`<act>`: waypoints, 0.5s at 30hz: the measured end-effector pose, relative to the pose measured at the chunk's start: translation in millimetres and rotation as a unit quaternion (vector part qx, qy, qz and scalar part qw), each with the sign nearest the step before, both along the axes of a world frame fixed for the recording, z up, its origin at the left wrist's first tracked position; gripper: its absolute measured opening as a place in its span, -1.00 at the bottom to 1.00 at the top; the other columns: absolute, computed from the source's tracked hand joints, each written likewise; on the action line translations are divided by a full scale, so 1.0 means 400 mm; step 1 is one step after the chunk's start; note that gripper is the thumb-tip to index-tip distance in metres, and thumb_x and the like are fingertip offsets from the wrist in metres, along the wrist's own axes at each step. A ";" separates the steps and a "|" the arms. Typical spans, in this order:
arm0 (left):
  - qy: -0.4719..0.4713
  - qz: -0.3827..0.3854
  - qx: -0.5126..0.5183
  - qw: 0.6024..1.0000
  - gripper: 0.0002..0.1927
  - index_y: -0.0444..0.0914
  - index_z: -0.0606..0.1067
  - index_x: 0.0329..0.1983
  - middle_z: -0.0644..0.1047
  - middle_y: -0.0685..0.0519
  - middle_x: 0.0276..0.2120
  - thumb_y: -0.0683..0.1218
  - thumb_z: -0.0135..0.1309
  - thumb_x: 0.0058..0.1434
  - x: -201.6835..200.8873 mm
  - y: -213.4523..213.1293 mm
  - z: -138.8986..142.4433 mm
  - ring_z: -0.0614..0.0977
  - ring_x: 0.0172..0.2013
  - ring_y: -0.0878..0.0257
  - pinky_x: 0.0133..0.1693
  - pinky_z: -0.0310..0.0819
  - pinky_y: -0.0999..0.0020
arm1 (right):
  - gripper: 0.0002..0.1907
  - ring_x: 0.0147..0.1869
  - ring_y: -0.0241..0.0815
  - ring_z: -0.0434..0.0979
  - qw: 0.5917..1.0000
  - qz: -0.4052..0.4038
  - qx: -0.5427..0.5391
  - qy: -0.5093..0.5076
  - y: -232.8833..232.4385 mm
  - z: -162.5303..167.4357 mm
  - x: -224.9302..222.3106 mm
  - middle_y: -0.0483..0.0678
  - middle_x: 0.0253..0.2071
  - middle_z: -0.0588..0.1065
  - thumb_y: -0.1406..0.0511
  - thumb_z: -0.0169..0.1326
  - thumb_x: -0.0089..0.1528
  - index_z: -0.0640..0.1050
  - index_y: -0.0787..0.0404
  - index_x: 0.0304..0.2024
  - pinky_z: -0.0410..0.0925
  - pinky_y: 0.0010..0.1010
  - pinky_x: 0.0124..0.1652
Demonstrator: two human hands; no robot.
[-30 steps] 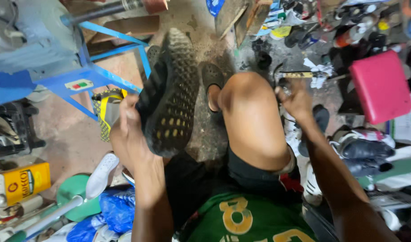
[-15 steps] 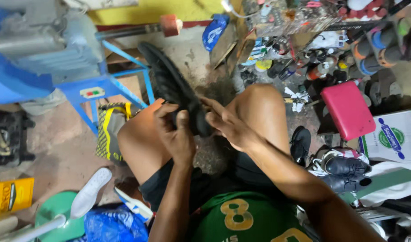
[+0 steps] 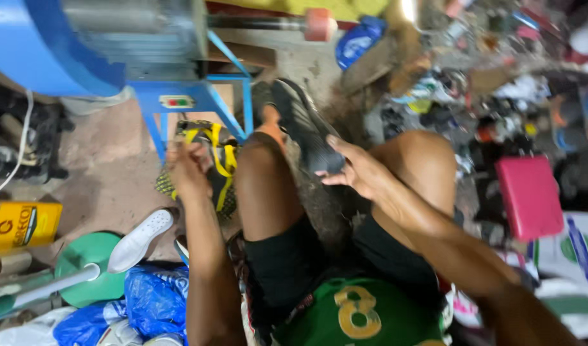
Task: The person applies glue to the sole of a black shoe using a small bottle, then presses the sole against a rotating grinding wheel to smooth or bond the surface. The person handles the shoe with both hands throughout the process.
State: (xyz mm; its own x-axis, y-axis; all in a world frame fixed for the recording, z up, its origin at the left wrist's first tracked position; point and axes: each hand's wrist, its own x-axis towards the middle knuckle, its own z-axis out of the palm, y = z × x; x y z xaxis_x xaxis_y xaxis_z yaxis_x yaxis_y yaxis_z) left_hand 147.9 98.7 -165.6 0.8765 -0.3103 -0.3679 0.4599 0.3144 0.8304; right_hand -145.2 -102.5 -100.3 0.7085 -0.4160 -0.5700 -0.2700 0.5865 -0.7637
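1. The floor is bare, stained concrete, dusty and brownish.
2. A blue machine stands on a blue metal frame at the upper left.
3. A yellow tin and a green round base sit at the left.
4. A pink box lies among blurred clutter on the right.
5. A bright glare shines at the top.

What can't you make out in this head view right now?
- Left hand: motion blur; whether it holds anything is unclear.
- Black shoe: the right hand covers its near end, the knee hides its underside; the grip is unclear.
- Yellow-black shoe: partly behind the left arm.
- Clutter at right: too blurred to identify.
- Blue machine: cut off at the top edge.
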 end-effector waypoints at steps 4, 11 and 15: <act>0.087 -0.025 0.018 0.996 -0.72 -0.09 0.43 -0.02 0.49 0.16 -0.25 0.12 0.04 0.32 0.071 -0.079 -0.075 0.56 -0.27 0.38 -0.22 0.56 0.35 | -0.46 -0.02 -0.09 0.61 1.000 -0.024 -0.013 -0.004 -0.023 -0.017 0.015 -0.03 -0.04 0.59 -0.03 0.00 0.30 0.47 0.12 0.19 0.51 -0.08 -0.03; 0.046 -0.008 -0.185 0.982 -0.71 -0.08 0.29 -0.21 0.26 0.20 -0.47 0.13 0.09 0.36 0.171 -0.219 -0.116 0.32 -0.47 0.39 -0.37 0.34 0.38 | -0.49 0.12 -0.25 0.57 1.000 -0.009 -0.011 -0.025 -0.073 -0.036 0.010 -0.11 0.13 0.52 0.09 0.02 0.36 0.40 0.15 0.30 0.44 -0.13 0.08; 0.054 -0.011 -0.213 0.975 -0.63 -0.05 0.17 -0.40 0.13 0.20 -0.64 0.11 0.10 0.32 0.205 -0.266 -0.134 0.19 -0.65 0.36 -0.56 0.19 0.39 | -0.46 0.09 -0.25 0.57 0.998 -0.031 -0.017 -0.047 -0.084 -0.054 0.018 -0.08 0.11 0.52 0.12 0.07 0.34 0.36 0.21 0.30 0.46 -0.15 0.05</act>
